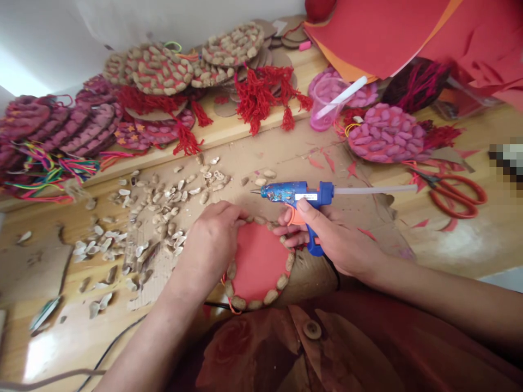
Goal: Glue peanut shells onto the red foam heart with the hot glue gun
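A round red disc (261, 261) lies close to my body, with peanut shells (281, 281) set along its rim. My left hand (216, 239) is at the disc's upper left edge, its fingers closed on a peanut shell at the rim; the fingertips are partly hidden. In my right hand (322, 234) is a blue glue gun (286, 193) with an orange trigger, held by its handle. Its nozzle points left, above the disc, and a pale glue stick (376, 190) sticks out of its back. Fingers of the right hand also come close to the disc's right rim.
Loose peanut shells (163, 212) lie scattered on cardboard (265, 149) to the left. Orange-handled scissors (453, 193) rest at the right. Along the back stand shell-covered discs (161, 68) with red tassels (261, 95), and a pink cup (324, 111). A black cable (110, 348) crosses the lower left.
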Available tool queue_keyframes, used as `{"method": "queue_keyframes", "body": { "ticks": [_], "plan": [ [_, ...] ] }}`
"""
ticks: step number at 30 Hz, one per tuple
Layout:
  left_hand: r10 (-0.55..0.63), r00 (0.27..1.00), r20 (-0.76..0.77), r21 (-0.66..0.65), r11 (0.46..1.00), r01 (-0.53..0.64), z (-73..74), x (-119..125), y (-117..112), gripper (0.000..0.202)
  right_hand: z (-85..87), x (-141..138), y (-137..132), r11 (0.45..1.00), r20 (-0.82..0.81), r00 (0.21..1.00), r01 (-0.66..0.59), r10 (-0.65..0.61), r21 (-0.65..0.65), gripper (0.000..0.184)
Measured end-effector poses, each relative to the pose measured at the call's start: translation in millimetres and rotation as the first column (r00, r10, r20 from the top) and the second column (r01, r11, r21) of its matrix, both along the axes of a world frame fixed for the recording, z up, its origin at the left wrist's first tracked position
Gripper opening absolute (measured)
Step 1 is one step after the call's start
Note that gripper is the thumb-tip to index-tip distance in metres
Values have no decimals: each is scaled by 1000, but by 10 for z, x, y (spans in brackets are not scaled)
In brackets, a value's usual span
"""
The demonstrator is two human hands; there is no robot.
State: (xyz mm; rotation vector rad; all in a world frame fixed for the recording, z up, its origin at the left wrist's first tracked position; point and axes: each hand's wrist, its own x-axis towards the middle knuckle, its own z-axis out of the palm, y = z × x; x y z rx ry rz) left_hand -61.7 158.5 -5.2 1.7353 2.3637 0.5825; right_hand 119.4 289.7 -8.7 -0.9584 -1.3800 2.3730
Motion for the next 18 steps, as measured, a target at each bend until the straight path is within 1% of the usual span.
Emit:
{"method": "queue_keyframes", "body": {
  "ticks": [5, 11, 14, 18],
  "plan": [
    [1, 1000, -30, -38, 999, -2, 8, 21, 4, 17, 10, 1, -1, 1000, 21, 1000, 6, -6, 13, 42],
    [-1, 998, -69, -44, 999, -2, -14, 35, -8, 17, 4, -3, -11, 1000, 33, 999, 2, -3, 12, 42],
    [6, 998, -63, -31, 999, -8, -40, 37, -10, 18, -6, -5, -10, 1000, 45, 999, 3, -3, 13, 44],
    [24, 1000, -14, 19, 1000, -24, -60, 49, -35, 17, -25, -1, -10, 999, 39, 999, 3, -5, 33, 46]
  ]
}}
